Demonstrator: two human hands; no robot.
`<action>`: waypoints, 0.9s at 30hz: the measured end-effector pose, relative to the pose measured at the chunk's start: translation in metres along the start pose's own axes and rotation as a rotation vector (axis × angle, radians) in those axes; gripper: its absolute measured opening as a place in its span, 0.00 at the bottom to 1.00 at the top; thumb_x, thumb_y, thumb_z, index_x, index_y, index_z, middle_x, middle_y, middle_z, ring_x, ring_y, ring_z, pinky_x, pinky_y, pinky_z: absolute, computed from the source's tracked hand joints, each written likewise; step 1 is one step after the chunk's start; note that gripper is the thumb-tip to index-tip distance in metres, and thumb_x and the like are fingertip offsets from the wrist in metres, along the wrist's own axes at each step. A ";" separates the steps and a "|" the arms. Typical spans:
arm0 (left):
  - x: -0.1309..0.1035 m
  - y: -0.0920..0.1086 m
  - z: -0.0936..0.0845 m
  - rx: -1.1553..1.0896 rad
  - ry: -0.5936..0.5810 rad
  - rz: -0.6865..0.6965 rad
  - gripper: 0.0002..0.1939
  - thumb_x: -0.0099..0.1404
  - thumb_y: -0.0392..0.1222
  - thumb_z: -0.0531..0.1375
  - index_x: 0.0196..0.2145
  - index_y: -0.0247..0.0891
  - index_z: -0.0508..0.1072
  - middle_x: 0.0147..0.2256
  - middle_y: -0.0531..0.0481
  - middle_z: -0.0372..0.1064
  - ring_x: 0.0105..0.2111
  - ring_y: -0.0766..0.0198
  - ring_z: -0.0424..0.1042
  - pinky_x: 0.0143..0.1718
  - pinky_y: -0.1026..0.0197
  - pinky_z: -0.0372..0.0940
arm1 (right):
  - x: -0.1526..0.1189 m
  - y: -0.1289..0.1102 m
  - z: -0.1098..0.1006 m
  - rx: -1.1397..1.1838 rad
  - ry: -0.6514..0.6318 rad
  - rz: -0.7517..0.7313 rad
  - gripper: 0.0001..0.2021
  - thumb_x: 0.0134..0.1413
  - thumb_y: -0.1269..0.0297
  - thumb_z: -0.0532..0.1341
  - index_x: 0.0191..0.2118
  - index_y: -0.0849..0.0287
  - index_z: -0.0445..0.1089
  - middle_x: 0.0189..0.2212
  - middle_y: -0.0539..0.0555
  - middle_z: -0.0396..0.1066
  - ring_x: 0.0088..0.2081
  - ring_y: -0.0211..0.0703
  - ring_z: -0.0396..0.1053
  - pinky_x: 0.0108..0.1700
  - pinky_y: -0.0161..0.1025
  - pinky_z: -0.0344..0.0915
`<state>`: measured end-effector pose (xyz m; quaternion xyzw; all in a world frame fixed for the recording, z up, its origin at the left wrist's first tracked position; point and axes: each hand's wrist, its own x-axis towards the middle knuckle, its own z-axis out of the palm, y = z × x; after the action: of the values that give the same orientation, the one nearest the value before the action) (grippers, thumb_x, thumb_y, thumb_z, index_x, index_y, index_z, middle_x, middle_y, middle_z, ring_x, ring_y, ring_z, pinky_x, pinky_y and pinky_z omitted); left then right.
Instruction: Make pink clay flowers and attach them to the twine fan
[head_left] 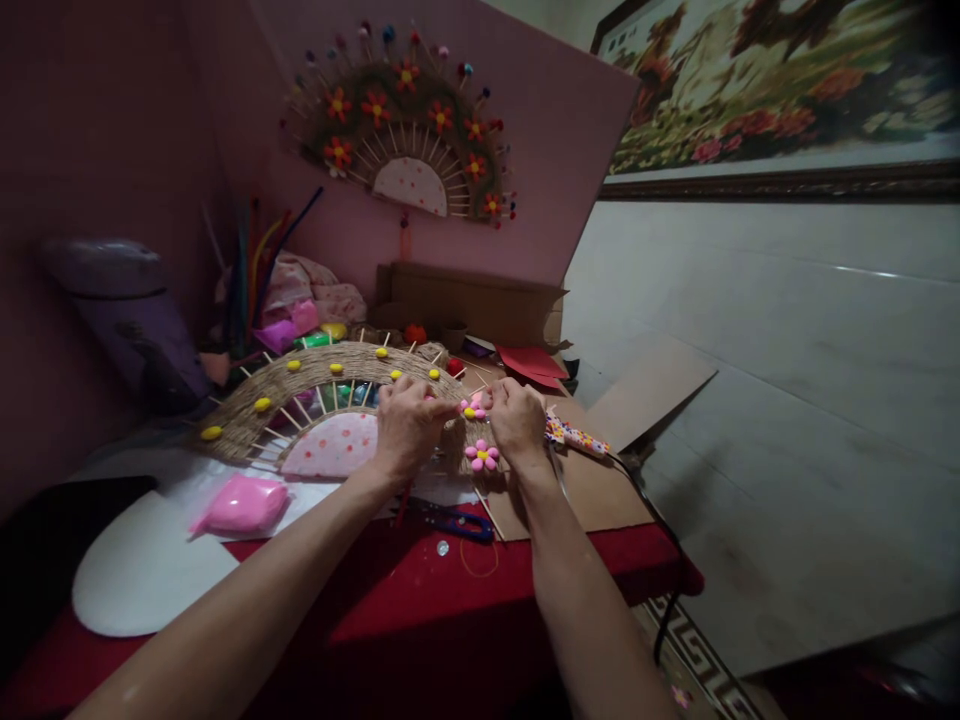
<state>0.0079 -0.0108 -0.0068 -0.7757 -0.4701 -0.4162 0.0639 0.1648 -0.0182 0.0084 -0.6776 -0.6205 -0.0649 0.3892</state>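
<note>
A half-round fan of twine (300,372) with thin sticks lies on the table, dotted with yellow buttons. At its right end is a finished pink flower (481,456) with a yellow centre, and just above it a partly visible pink flower (472,410). My left hand (411,425) is closed near that upper flower, fingers pinched; a bit of pink shows at the fingertips. My right hand (516,418) is closed too, on the flower's right side, and what it holds is too small to name.
Blue scissors (457,522) lie before the fan on the red cloth (360,590). A pink clay packet (241,504) and a white rounded board (146,565) are at left. A patterned glue gun (577,438) with a dark cable lies right. Behind, a decorated fan (409,185) stands against pink board.
</note>
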 end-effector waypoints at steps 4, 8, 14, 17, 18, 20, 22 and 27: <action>-0.001 -0.001 0.002 0.049 -0.012 0.025 0.05 0.57 0.46 0.63 0.29 0.52 0.80 0.26 0.46 0.67 0.34 0.56 0.58 0.35 0.55 0.46 | 0.000 -0.001 0.000 -0.080 -0.031 0.005 0.14 0.60 0.65 0.52 0.27 0.58 0.71 0.26 0.56 0.73 0.31 0.43 0.64 0.36 0.40 0.48; -0.002 -0.001 0.004 0.061 -0.029 0.028 0.05 0.57 0.47 0.62 0.29 0.52 0.80 0.26 0.46 0.67 0.34 0.56 0.57 0.34 0.56 0.45 | 0.000 -0.002 0.000 -0.079 -0.052 0.025 0.14 0.60 0.65 0.51 0.28 0.58 0.72 0.28 0.56 0.73 0.31 0.44 0.64 0.34 0.39 0.47; -0.002 -0.001 0.007 0.018 -0.044 -0.016 0.07 0.58 0.48 0.62 0.29 0.50 0.80 0.26 0.46 0.67 0.33 0.56 0.57 0.34 0.56 0.44 | 0.002 -0.002 -0.003 0.028 0.004 0.129 0.15 0.60 0.64 0.51 0.29 0.59 0.72 0.29 0.57 0.73 0.32 0.44 0.64 0.32 0.38 0.48; -0.002 -0.001 0.007 0.018 -0.051 -0.016 0.07 0.57 0.49 0.62 0.29 0.50 0.80 0.26 0.47 0.68 0.34 0.56 0.58 0.35 0.56 0.45 | 0.004 0.002 -0.003 0.111 0.037 0.173 0.15 0.60 0.63 0.50 0.31 0.59 0.73 0.30 0.56 0.74 0.33 0.44 0.65 0.32 0.37 0.50; -0.002 -0.001 0.007 0.022 -0.056 -0.014 0.07 0.57 0.49 0.62 0.29 0.49 0.80 0.27 0.47 0.68 0.35 0.56 0.59 0.35 0.56 0.46 | 0.005 0.004 -0.002 0.122 0.047 0.191 0.15 0.60 0.63 0.50 0.32 0.59 0.74 0.31 0.56 0.75 0.34 0.44 0.65 0.33 0.37 0.51; -0.002 0.000 0.007 0.026 -0.064 -0.015 0.07 0.57 0.49 0.62 0.30 0.48 0.80 0.27 0.48 0.70 0.36 0.56 0.60 0.36 0.55 0.47 | 0.007 0.007 -0.002 0.122 0.058 0.233 0.16 0.60 0.62 0.50 0.32 0.59 0.74 0.32 0.56 0.75 0.34 0.44 0.65 0.33 0.37 0.52; -0.002 0.001 0.007 0.028 -0.068 -0.017 0.08 0.58 0.49 0.62 0.31 0.47 0.79 0.28 0.48 0.71 0.37 0.56 0.61 0.36 0.55 0.48 | 0.008 0.008 -0.001 0.116 0.054 0.267 0.15 0.59 0.61 0.51 0.32 0.59 0.74 0.32 0.56 0.76 0.34 0.44 0.66 0.33 0.36 0.52; -0.002 0.003 0.005 0.038 -0.074 -0.014 0.07 0.58 0.47 0.62 0.28 0.44 0.78 0.30 0.50 0.72 0.38 0.56 0.62 0.38 0.54 0.50 | 0.007 0.006 -0.003 0.100 0.007 0.280 0.15 0.59 0.60 0.51 0.33 0.58 0.75 0.33 0.56 0.76 0.35 0.44 0.66 0.33 0.37 0.52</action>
<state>0.0126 -0.0110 -0.0104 -0.7859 -0.4856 -0.3784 0.0581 0.1735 -0.0140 0.0121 -0.7371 -0.5211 0.0185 0.4300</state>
